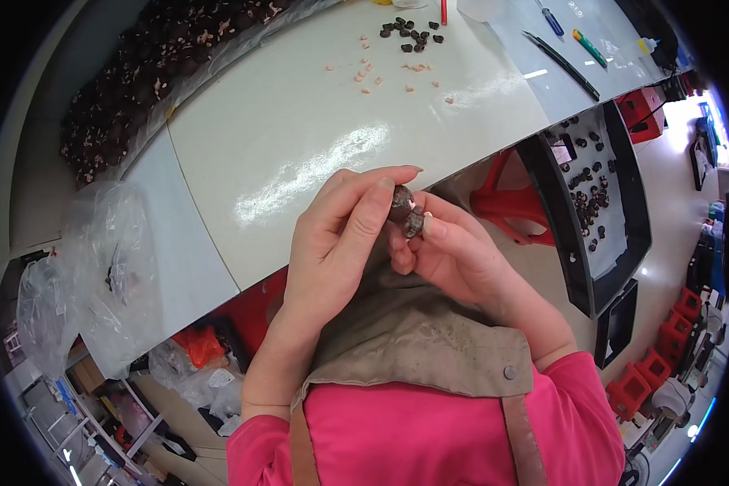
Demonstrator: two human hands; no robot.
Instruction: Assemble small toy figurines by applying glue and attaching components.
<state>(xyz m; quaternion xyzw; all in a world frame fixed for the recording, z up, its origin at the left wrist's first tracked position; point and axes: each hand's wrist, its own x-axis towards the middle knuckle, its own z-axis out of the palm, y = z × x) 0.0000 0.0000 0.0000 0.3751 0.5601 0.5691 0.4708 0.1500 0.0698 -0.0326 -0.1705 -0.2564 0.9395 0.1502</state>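
Note:
In front of my apron, over the table's near edge, both hands meet around a small dark brown figure with a rounded top. My left hand is closed, its thumb and fingers pressing that rounded part from the left. Just below and right of it, a smaller dark lump is pinched by my right hand. A pale bit shows where the two dark parts meet; whether they are joined I cannot tell. Small dark pieces and pale pink bits lie scattered at the table's far side.
A large heap of dark brown pieces with pink parts fills a plastic-lined container at the far left. Clear plastic bags hang over the left edge. A black tray of dark figures stands by a red stool. Pens lie far right.

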